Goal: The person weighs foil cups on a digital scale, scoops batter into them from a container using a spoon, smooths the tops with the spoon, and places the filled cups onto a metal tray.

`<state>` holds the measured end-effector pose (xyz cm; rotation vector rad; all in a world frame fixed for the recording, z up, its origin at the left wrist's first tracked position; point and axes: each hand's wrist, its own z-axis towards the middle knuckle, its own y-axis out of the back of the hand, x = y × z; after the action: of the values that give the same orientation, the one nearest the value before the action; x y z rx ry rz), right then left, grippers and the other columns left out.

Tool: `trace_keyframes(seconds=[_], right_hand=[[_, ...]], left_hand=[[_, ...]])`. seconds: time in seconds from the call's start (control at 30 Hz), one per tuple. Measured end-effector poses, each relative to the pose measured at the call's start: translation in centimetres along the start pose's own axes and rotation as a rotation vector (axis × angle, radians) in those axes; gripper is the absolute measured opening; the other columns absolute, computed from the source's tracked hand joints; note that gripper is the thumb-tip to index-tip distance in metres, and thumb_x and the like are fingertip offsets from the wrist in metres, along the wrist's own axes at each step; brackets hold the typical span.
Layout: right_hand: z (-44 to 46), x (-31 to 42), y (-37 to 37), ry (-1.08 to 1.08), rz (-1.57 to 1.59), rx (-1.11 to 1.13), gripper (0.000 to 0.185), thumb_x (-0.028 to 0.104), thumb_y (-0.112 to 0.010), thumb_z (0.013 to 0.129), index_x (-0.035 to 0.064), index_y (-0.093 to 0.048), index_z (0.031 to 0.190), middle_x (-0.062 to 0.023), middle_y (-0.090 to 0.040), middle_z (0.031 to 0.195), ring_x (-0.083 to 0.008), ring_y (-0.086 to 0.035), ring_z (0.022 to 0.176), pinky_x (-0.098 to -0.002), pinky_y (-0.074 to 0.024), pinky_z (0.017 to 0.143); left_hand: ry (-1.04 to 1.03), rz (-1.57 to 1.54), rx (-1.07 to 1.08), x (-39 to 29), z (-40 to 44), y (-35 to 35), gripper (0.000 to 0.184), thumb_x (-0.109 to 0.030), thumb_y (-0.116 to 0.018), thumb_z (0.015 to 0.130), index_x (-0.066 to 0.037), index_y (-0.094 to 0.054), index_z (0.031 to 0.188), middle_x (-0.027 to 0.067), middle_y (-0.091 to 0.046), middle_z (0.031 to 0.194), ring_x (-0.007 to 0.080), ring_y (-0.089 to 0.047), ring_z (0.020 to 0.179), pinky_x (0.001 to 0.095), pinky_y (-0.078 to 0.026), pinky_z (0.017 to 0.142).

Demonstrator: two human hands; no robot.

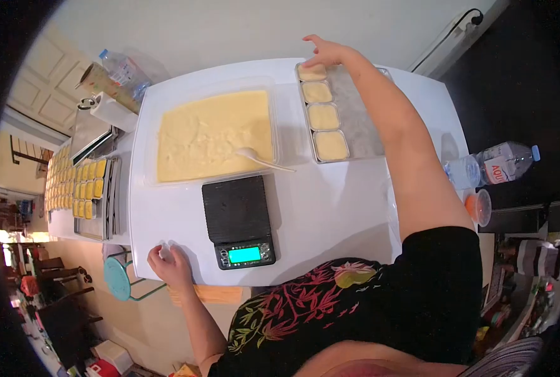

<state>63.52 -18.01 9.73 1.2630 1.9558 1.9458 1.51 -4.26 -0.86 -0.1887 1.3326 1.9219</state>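
My right hand (327, 53) reaches to the far end of a metal tray (358, 122). Its fingers are apart, and one fingertip touches the rim area of the farthest foil cup (312, 73). Several foil cups filled with pale yellow batter, such as the nearest one (331, 146), line the tray's left side. My left hand (171, 266) rests at the table's near left edge, fingers loosely curled and apart, nothing visible in them. Between the hands, a black digital scale (237, 210) has a lit display. Behind it, a white spoon (248, 153) lies in a clear tub (277, 119) of yellow batter (198, 135).
At left, trays hold many yellow-filled cups (91, 179) beside a paper roll (113, 112) and a plastic bottle (124, 68). On the right lie a water bottle (503, 163) and a round clear container (479, 207). A turquoise stool (117, 278) stands below left.
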Motion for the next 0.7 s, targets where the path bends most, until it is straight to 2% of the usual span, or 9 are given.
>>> trace_keyframes(seconds=[0.07, 0.23, 0.33, 0.4, 0.43, 0.47, 0.53, 0.6, 0.7], right_hand=[[0.2, -0.6, -0.6, -0.025, -0.067, -0.1, 0.093, 0.049, -0.075, 0.076, 0.0145, -0.028, 0.147, -0.0238, -0.051, 0.133, -0.0368, -0.053, 0.119, -0.0417, -0.0432, 0.099], [-1.0, -0.2, -0.8, 0.197, -0.069, -0.281, 0.066, 0.044, -0.064, 0.087, 0.0099, -0.042, 0.139, -0.0204, -0.056, 0.13, -0.0343, -0.055, 0.117, -0.0401, -0.0448, 0.097], [-6.3, 6.8, 0.2, 0.202, 0.124, -0.349, 0.036, 0.034, -0.061, 0.091, 0.0052, -0.065, 0.111, -0.0075, -0.068, 0.107, -0.0175, -0.061, 0.098, -0.0301, -0.0476, 0.086], [-11.3, 12.1, 0.0, 0.36, 0.321, -0.359, 0.035, 0.032, -0.052, 0.095, 0.0022, -0.067, 0.102, -0.0044, -0.068, 0.097, -0.0147, -0.06, 0.092, -0.0294, -0.046, 0.085], [-14.1, 14.9, -0.5, 0.459, 0.526, -0.248, 0.037, 0.03, -0.045, 0.097, -0.0003, -0.066, 0.097, -0.0087, -0.065, 0.102, -0.0182, -0.059, 0.097, -0.0312, -0.0436, 0.088], [-16.3, 16.9, -1.3, 0.743, 0.833, 0.025, 0.045, 0.037, -0.045, 0.099, -0.0031, -0.064, 0.095, -0.0112, -0.065, 0.1, -0.0182, -0.059, 0.093, -0.0312, -0.044, 0.086], [-23.2, 22.6, -2.4, 1.046, 0.829, 0.178, 0.062, 0.056, -0.039, 0.096, 0.0, -0.065, 0.092, -0.0177, -0.06, 0.105, -0.0268, -0.056, 0.102, -0.0394, -0.0414, 0.092], [-28.7, 26.9, -3.2, 1.061, 1.101, 0.418, 0.071, 0.07, -0.043, 0.088, 0.0038, -0.068, 0.092, -0.0188, -0.058, 0.108, -0.0294, -0.055, 0.106, -0.0419, -0.0387, 0.097], [-31.7, 31.8, -4.8, 1.263, 1.378, 0.757, 0.068, 0.073, -0.045, 0.086, 0.011, -0.072, 0.096, -0.0213, -0.053, 0.115, -0.0376, -0.051, 0.111, -0.0473, -0.0387, 0.097]], left_hand=[[0.005, -0.004, -0.006, 0.2, 0.0, -0.1, 0.03, -0.013, -0.065, 0.08, 0.003, -0.054, 0.103, 0.0198, -0.053, 0.103, 0.0364, -0.052, 0.098, 0.0444, -0.043, 0.087], [0.048, -0.052, -0.025, -0.1, -0.3, 0.0, 0.032, -0.014, -0.066, 0.08, 0.003, -0.055, 0.104, 0.0202, -0.055, 0.103, 0.0373, -0.053, 0.099, 0.0448, -0.043, 0.088], [0.043, -0.119, -0.066, 0.0, -0.2, -0.2, 0.033, -0.015, -0.069, 0.08, 0.002, -0.055, 0.105, 0.0198, -0.057, 0.101, 0.0368, -0.053, 0.098, 0.0431, -0.043, 0.088], [-0.008, -0.066, -0.059, -0.6, 0.0, 0.3, 0.031, -0.015, -0.068, 0.08, 0.001, -0.055, 0.104, 0.0195, -0.057, 0.101, 0.0374, -0.053, 0.098, 0.044, -0.042, 0.089], [0.007, -0.091, -0.04, -0.2, 0.1, 0.3, 0.031, -0.016, -0.068, 0.08, 0.001, -0.055, 0.103, 0.0195, -0.057, 0.1, 0.0373, -0.053, 0.098, 0.0436, -0.043, 0.089], [0.0, -0.092, -0.078, -0.9, 0.1, 0.5, 0.03, -0.016, -0.068, 0.08, 0.001, -0.055, 0.102, 0.0192, -0.057, 0.098, 0.0368, -0.054, 0.096, 0.0428, -0.043, 0.087], [-0.008, -0.113, -0.081, -1.1, 0.2, 0.8, 0.03, -0.016, -0.069, 0.079, 0.0, -0.055, 0.1, 0.0183, -0.057, 0.097, 0.0358, -0.054, 0.094, 0.0422, -0.044, 0.085], [0.003, -0.176, -0.087, -0.6, 0.2, 0.7, 0.031, -0.015, -0.069, 0.077, 0.0, -0.055, 0.101, 0.018, -0.057, 0.098, 0.0357, -0.054, 0.093, 0.0415, -0.044, 0.084], [0.138, -0.352, -0.083, -0.1, 0.2, 0.9, 0.035, -0.013, -0.07, 0.076, 0.0, -0.055, 0.105, 0.0158, -0.056, 0.101, 0.0304, -0.056, 0.094, 0.0377, -0.047, 0.078]])
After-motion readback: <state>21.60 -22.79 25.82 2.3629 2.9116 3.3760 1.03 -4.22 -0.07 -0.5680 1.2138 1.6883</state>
